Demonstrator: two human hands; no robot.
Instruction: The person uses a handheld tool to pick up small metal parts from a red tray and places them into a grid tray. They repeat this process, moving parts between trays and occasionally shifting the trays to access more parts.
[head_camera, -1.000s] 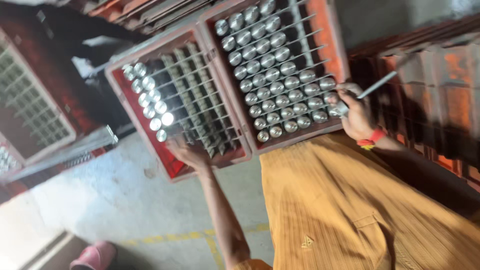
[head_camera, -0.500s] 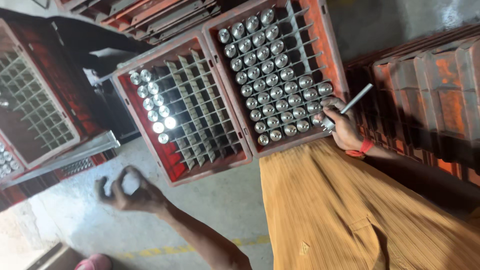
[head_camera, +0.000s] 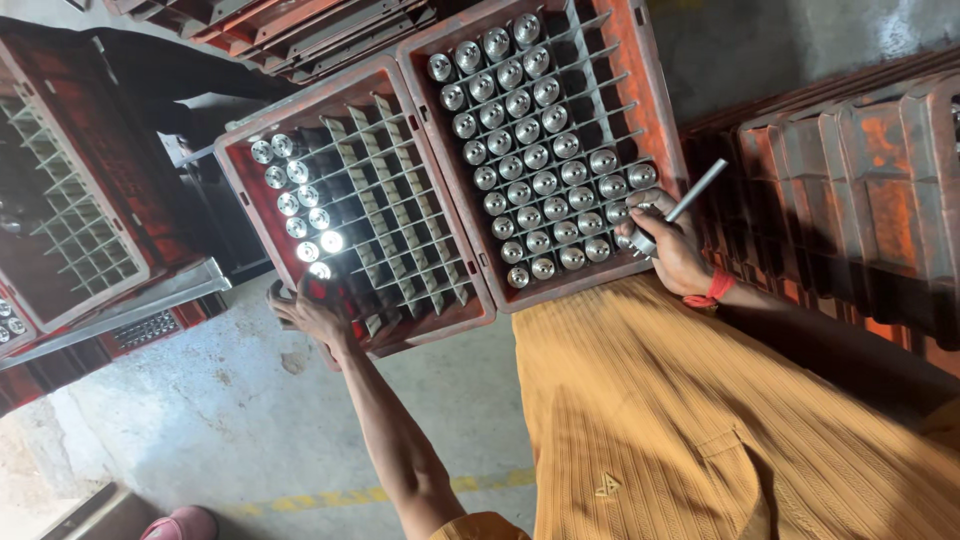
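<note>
Left hand (head_camera: 312, 312) curled on near edge of red crate (head_camera: 425, 325), fingers bent, grip unclear; right hand (head_camera: 672, 250) pinching metal rod (head_camera: 690, 200) over shiny metal cylinders (head_camera: 540, 180); cylinders look hard, heavy, slippery; best held round sides.

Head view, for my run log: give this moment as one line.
left hand: on rim of left crate | right hand: holding metal rod over right crate | metal cylinders in both

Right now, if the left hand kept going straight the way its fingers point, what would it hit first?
The left hand is already at the near edge of the red crate. Going straight on, it would probably meet the shiny metal cylinder in the nearest filled slot, though depth is hard to judge.
</note>
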